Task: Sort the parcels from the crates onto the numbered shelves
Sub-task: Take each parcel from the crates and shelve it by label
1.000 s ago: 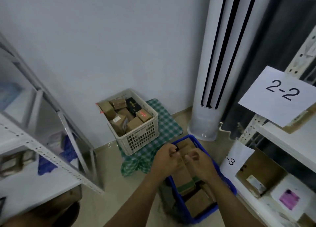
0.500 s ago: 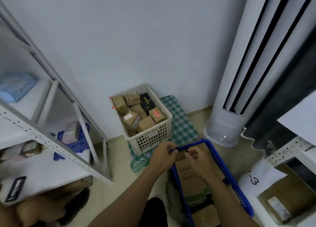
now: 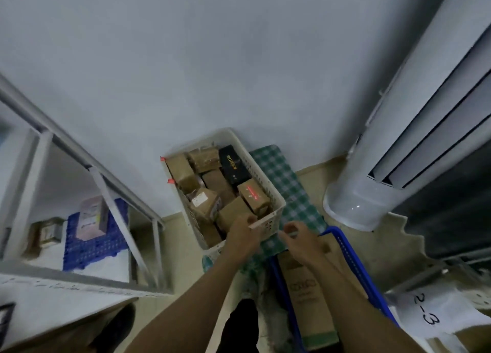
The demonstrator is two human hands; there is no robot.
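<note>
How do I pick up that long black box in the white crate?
Come straight down from above. The black box lies on top of the brown parcels in the white crate, long face up, so pinch across its narrow width near the middle. Its right edge sits close to the crate wall, so that finger probably has little room.

Dim, soft motion blur, edges prob. warped

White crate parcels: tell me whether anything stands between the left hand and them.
Nothing visible does. The left hand is at the near rim of the white crate, and the parcels lie uncovered in its open top, just beyond the fingers.
</note>
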